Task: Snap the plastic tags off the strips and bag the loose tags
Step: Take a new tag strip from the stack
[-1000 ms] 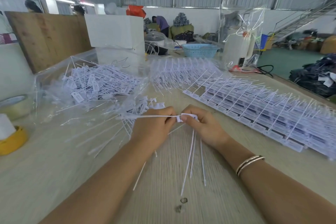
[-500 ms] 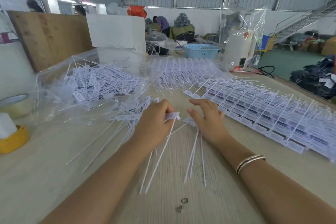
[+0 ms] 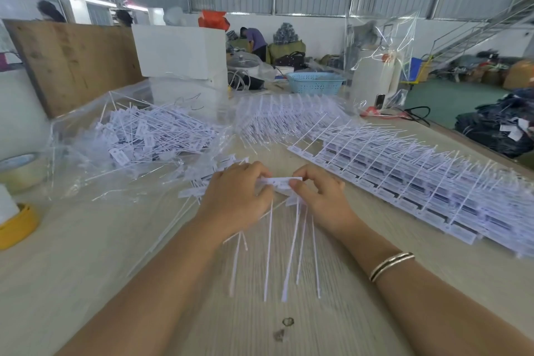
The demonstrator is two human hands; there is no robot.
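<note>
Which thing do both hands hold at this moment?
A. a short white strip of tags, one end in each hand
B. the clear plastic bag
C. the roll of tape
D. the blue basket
A: the left hand and the right hand each pinch one end of the white strip of tags above the table.

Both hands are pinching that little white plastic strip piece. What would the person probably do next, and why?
Probably bend or twist to snap one tag free. The left hand and right hand each pinch an end of the short white plastic tag strip, its thin white tails hanging toward the person. The clear plastic bag of loose white tags lies open to the left.
</note>
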